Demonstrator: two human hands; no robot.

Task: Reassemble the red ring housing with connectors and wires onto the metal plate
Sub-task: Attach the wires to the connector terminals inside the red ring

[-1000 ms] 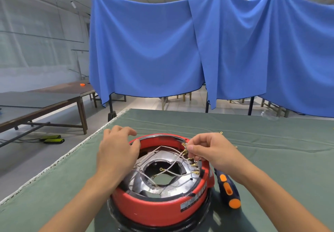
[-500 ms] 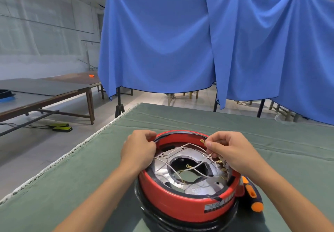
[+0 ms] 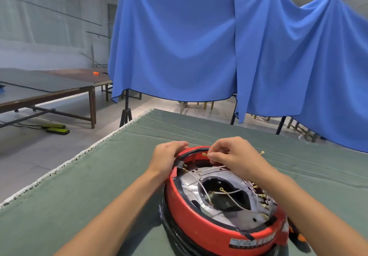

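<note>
- Red ring [image 3: 209, 229] sits on the green counter [image 3: 99, 186], low and to the right, close to you.
- Inside the ring lies a shiny metal plate [image 3: 229, 178] with a big dark hole in the middle.
- Thin white wires [image 3: 237, 201] cross over the plate and the hole.
- Small gold connectors [image 3: 263, 202] stand in a row along the right inner side of the ring.
- Your left hand [image 3: 167, 160] grips the far left rim of the ring, with your fingers curled over the edge.
- Your right hand [image 3: 235, 158] is above the far side of the ring. Its finger and thumb pinch a wire with a gold tip [image 3: 204, 154], and that tip points left toward your left hand.
- One more gold tip [image 3: 184, 169] sits on the inner rim just below your left hand.
- A little gold loop [image 3: 262, 152] lies on the counter past your right hand.
- An orange and dark tool [image 3: 296, 233] peeks out behind the ring at the right, mostly hidden.
- Blue cloth [image 3: 179, 46] hangs behind the counter.
- Another table [image 3: 49, 88] stands far off to the left.
</note>
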